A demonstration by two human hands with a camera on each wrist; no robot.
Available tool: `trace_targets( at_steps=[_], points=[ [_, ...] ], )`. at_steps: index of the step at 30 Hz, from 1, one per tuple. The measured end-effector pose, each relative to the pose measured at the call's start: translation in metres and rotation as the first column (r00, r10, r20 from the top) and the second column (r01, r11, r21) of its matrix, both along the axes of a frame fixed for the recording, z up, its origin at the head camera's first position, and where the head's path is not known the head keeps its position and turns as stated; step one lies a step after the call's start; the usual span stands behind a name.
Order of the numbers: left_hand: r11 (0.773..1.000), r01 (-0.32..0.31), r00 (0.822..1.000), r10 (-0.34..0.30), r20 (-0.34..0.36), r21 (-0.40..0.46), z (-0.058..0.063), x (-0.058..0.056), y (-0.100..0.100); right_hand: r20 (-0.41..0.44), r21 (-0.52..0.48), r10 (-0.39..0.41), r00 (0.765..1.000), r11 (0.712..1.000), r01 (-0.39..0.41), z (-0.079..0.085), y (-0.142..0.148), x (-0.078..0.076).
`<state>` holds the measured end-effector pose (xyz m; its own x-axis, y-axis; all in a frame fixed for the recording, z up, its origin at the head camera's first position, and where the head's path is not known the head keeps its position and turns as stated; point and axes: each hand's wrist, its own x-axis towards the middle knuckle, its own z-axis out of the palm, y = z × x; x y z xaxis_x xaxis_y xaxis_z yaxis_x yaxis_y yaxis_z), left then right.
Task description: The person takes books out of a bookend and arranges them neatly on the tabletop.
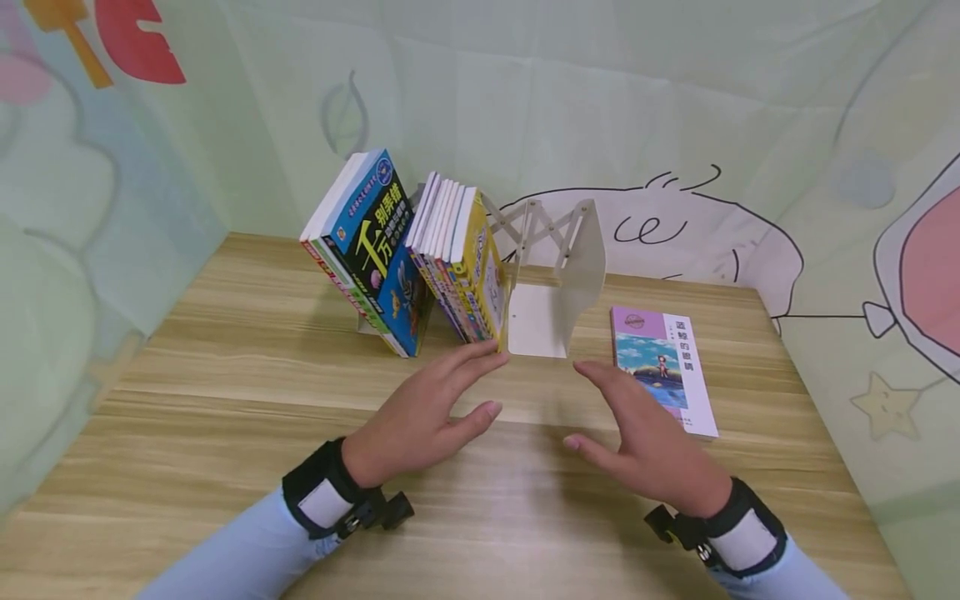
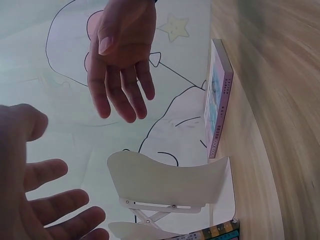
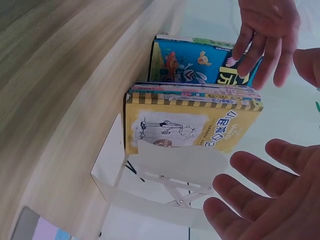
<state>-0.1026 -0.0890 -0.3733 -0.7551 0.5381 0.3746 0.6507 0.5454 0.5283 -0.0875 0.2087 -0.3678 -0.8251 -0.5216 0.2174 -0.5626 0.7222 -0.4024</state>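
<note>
In the head view my left hand [image 1: 420, 421], fingers extended and thumb apart, hovers in front of a row of thin books with a yellow comic book [image 1: 483, 267] at its right end. Its fingertips overlap that book's lower edge in this view. The thin books lean left inside a white expandable book rack [image 1: 587, 250]. My right hand [image 1: 660, 450] is held out opposite, empty, with spread fingers pointing at the rack's bare right section. A pink-and-white paperback [image 1: 651, 367] lies flat beside it, partly hidden by the hand. Both palms face each other in the wrist views.
Several larger books, with a blue-and-black one [image 1: 378, 250] in front, lean left at the rack's left side. Everything stands on a wood-grain table [image 1: 225, 400]. A printed cloth backdrop [image 1: 480, 92] rises behind and along both sides.
</note>
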Motion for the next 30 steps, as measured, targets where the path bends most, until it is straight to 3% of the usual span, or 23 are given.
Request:
trace_targets(
  at_steps=[7, 14, 17, 20, 22, 24, 30],
  points=[
    [1.0, -0.001, 1.0, 0.001, -0.004, -0.008, 0.01, -0.006, -0.002, -0.04, 0.016, 0.008, 0.999, 1.0, -0.007, 0.0, 0.001, -0.001],
    [0.998, 0.009, 0.996, -0.004, -0.089, 0.056, 0.028, -0.026, 0.002, -0.027, 0.034, 0.004, 1.0, 0.999, -0.003, -0.005, 0.003, 0.0],
    [0.998, -0.019, 0.983, 0.029, -0.18, 0.054, 0.038, -0.038, 0.004, -0.052, 0.046, -0.008, 0.999, 0.999, 0.01, -0.007, 0.004, -0.001],
    [0.992, -0.127, 0.948, 0.125, -0.292, 0.01, 0.05, -0.052, 0.006, -0.074, 0.061, -0.027, 0.997, 0.998, 0.032, -0.009, 0.006, -0.002],
    [0.973, -0.229, 0.916, 0.205, -0.344, -0.029, 0.058, -0.063, 0.007, -0.081, 0.066, -0.037, 0.996, 0.997, 0.043, -0.01, 0.007, -0.002],
    [0.94, -0.332, 0.886, 0.285, -0.366, -0.073, 0.064, -0.073, 0.009, -0.083, 0.07, -0.044, 0.996, 0.996, 0.05, -0.01, 0.009, -0.001],
    [0.847, -0.498, 0.846, 0.427, -0.319, -0.187, 0.065, -0.102, 0.021, -0.087, 0.075, -0.048, 0.995, 0.996, 0.055, -0.011, 0.01, -0.001]
  ],
)
